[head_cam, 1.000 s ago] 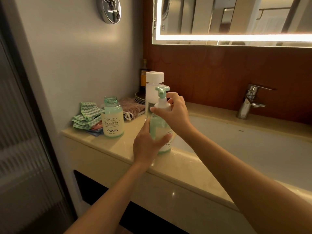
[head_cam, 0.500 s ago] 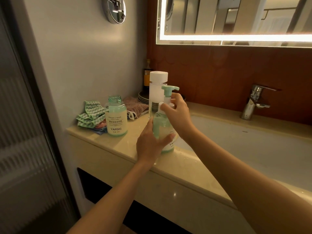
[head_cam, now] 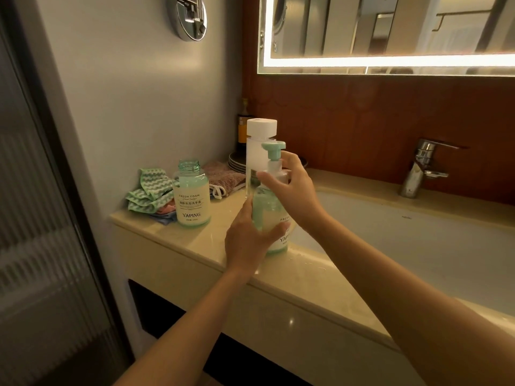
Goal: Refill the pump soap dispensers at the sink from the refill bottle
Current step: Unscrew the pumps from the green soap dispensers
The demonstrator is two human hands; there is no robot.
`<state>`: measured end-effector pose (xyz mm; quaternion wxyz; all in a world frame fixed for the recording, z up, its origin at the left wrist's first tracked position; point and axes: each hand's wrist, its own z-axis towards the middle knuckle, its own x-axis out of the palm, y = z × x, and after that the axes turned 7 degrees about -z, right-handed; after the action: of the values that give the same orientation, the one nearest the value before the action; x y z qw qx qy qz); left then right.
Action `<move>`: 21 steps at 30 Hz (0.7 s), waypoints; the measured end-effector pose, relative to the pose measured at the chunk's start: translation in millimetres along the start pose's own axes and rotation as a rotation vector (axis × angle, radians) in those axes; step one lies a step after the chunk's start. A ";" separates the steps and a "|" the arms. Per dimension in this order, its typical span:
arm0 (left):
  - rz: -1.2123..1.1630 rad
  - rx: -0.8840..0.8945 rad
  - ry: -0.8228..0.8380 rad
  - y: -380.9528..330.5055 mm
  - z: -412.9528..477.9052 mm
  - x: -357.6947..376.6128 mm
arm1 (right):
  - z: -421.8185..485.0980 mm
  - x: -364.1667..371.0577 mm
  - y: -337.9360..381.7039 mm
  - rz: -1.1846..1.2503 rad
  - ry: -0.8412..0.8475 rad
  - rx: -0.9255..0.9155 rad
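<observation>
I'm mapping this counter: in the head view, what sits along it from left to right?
Green zigzag cloth → uncapped Yaping bottle → pump dispenser → tap.

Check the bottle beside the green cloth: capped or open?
Open. The bottle shows a bare threaded neck with no pump or cap.

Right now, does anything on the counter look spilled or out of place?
The left bottle stands open, with no pump or cap. A few shiny drops lie on the counter beside the pump bottle. Nothing is tipped.
</observation>
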<state>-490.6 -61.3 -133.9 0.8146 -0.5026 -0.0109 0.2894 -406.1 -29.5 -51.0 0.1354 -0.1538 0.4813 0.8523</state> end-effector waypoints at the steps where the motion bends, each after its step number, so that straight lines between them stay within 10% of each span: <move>1: 0.001 -0.004 0.002 -0.4 0.1 -0.1 | 1.0 1.5 -1.4 -0.081 -0.050 -0.008; 21: 0.016 0.003 -0.008 -2.2 -0.7 -1.0 | -3.5 0.4 0.0 0.011 -0.133 0.035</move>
<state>-490.2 -63.1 -132.1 0.8130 -0.5002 -0.0099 0.2979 -406.0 -32.4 -52.9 0.1652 -0.0918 0.4868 0.8528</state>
